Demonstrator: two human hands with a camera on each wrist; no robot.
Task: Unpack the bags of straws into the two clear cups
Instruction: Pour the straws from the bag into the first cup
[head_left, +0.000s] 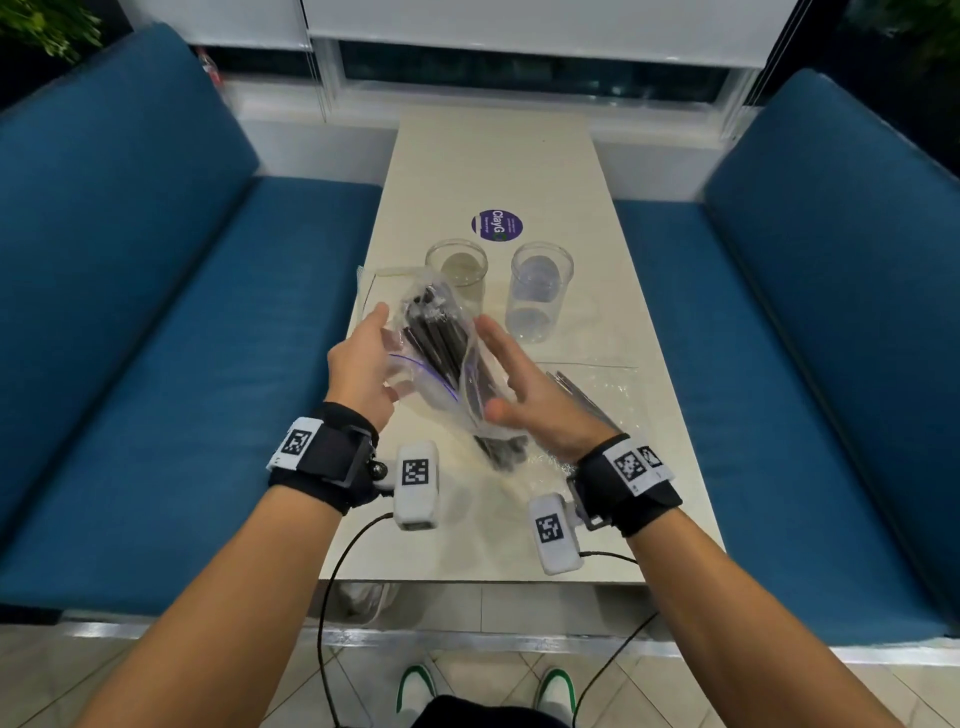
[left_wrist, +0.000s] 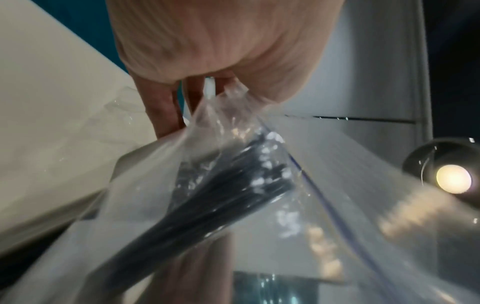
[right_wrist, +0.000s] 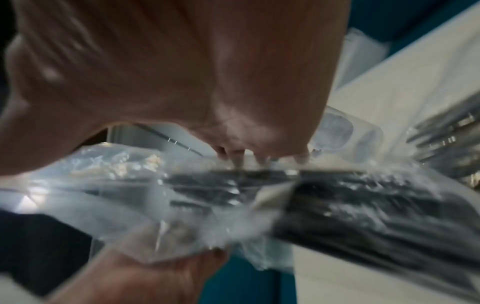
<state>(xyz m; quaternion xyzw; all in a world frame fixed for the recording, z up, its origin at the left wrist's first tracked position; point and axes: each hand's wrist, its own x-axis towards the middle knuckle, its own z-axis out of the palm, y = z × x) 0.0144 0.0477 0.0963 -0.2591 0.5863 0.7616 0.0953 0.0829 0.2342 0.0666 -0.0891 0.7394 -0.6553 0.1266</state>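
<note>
The zip bag of black straws (head_left: 441, 353) is being held up off the table (head_left: 493, 156), between the two hands and just in front of the two clear cups. The left hand (head_left: 363, 364) is gripping the bag's left side: in the left wrist view the thumb and fingers (left_wrist: 166, 107) are closing on a bunched fold of clear plastic near the bag's upper edge. The right hand (head_left: 524, 389) is lying against the bag's right side with its fingers nearly straight and spread, thumb tucked under the plastic; whether it is truly pinching the film or only pressing on it cannot be told, as the right wrist view is blurred. The bundle of straws is showing dark through the plastic, running lengthwise down the bag, and the bag's blue zip line (left_wrist: 324, 197) is crossing it.

Behind the bag, the left clear cup (head_left: 457, 267) and the right clear cup (head_left: 540, 291) are standing upright side by side, apart from each other. A second bag of dark straws (head_left: 592, 400) is lying flat on the table to the right of the held bag, partly under the right hand. Beyond the cups, a round purple sticker (head_left: 497, 224) is sitting on the tabletop.
</note>
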